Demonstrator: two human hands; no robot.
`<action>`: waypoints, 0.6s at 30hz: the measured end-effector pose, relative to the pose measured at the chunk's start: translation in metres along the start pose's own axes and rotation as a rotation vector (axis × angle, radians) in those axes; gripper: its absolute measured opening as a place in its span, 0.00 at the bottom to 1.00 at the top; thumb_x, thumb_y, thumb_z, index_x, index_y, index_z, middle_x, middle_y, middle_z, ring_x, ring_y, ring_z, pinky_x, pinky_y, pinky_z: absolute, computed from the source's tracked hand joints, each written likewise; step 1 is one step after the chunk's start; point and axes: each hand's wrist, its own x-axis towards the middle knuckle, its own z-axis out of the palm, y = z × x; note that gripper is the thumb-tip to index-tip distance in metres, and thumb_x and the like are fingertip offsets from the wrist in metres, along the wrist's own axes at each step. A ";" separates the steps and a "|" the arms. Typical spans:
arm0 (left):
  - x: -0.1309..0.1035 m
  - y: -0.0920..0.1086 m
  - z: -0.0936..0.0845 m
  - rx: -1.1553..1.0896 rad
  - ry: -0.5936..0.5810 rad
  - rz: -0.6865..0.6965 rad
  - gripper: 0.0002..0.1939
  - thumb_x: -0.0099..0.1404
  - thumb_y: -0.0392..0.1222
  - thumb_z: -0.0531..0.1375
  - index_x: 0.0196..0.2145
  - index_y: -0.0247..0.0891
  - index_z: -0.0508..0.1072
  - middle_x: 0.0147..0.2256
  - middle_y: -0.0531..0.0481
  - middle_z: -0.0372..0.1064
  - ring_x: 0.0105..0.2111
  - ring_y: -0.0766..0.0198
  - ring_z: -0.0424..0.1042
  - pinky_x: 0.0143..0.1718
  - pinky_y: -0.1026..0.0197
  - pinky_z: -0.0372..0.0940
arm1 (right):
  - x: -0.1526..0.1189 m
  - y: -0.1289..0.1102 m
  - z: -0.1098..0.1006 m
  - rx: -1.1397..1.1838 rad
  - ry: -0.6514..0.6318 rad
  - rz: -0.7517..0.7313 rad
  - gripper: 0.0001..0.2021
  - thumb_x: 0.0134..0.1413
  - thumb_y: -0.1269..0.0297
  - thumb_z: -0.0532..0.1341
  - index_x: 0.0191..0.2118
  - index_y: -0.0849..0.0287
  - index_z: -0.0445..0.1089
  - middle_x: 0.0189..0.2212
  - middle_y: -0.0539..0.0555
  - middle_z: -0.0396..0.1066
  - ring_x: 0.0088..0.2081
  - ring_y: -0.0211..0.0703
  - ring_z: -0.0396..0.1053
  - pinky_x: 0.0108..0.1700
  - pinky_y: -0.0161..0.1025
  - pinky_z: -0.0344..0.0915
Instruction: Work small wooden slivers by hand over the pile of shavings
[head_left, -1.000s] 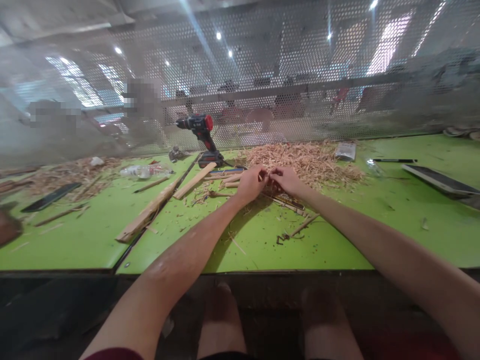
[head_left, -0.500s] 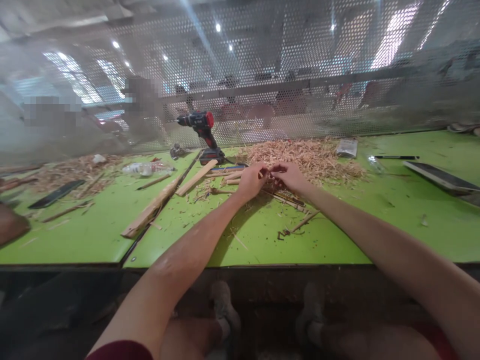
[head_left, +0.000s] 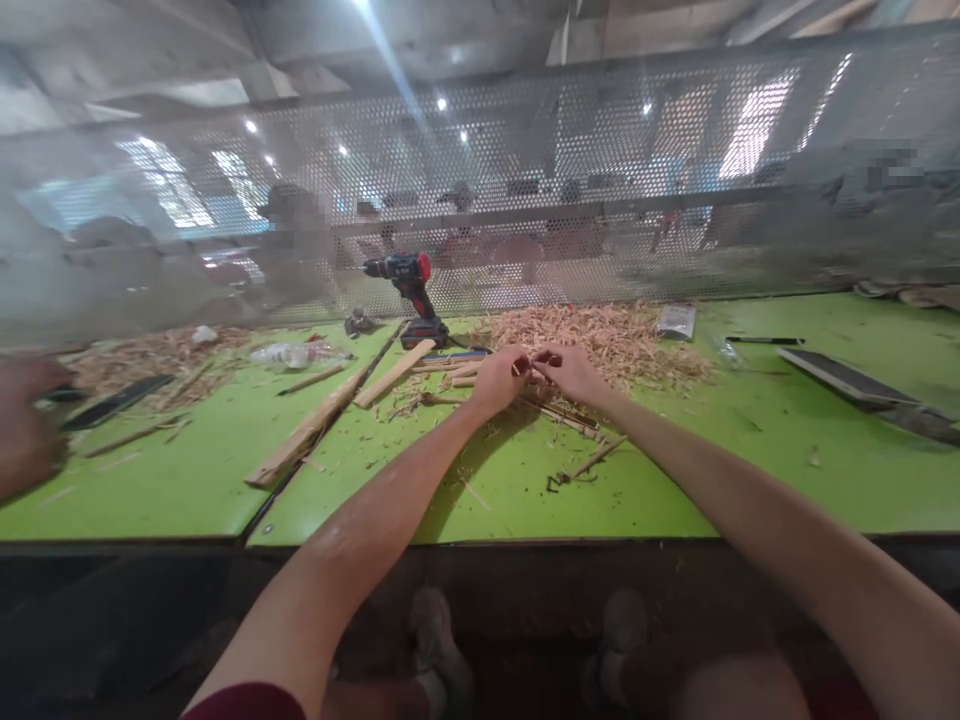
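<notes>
My left hand (head_left: 501, 380) and my right hand (head_left: 568, 372) meet over the middle of the green table (head_left: 420, 480). Both have their fingers pinched together, with the tips almost touching. Whatever small piece lies between them is too tiny to make out. Just behind the hands spreads a heap of pale wood shavings (head_left: 600, 335). Thin sticks (head_left: 574, 415) lie under and beside my right hand. Closer to the front edge is a twig (head_left: 600, 455). Left of my left hand are several short wood strips (head_left: 461, 375).
A cordless drill (head_left: 409, 295) stands at the back, near a flat wood slat (head_left: 395, 373) and a long wood piece (head_left: 300, 435). Further left are a plastic bottle (head_left: 300, 354) and another person's hand (head_left: 30, 425). A tablet-like slab (head_left: 844, 375) and black pen (head_left: 765, 340) lie right. Perforated mesh (head_left: 487, 230) rises behind.
The camera has tilted up slightly, so the scene sits lower. My hands stay pinched together at the same place. The other person's hand at the left has come further into view.
</notes>
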 end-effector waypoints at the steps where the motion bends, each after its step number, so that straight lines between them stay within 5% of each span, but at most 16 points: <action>1: 0.000 0.000 -0.001 -0.001 0.007 0.001 0.08 0.65 0.28 0.65 0.31 0.38 0.76 0.34 0.48 0.78 0.35 0.59 0.74 0.42 0.59 0.69 | 0.000 -0.001 0.001 0.035 0.000 0.022 0.06 0.66 0.65 0.70 0.35 0.57 0.81 0.34 0.56 0.81 0.35 0.48 0.76 0.43 0.45 0.75; 8: 0.000 -0.002 -0.007 -0.030 -0.003 0.027 0.09 0.68 0.32 0.65 0.29 0.38 0.75 0.33 0.49 0.77 0.35 0.58 0.74 0.42 0.59 0.68 | -0.002 -0.002 0.002 0.203 -0.042 0.156 0.06 0.64 0.68 0.68 0.34 0.57 0.78 0.26 0.53 0.76 0.28 0.44 0.72 0.36 0.41 0.71; 18: -0.003 0.001 -0.006 0.064 -0.097 0.032 0.11 0.71 0.32 0.66 0.30 0.38 0.75 0.34 0.47 0.77 0.35 0.57 0.74 0.43 0.56 0.69 | 0.006 0.015 0.001 0.115 -0.067 -0.011 0.16 0.62 0.49 0.71 0.32 0.56 0.74 0.25 0.52 0.73 0.27 0.42 0.66 0.34 0.42 0.64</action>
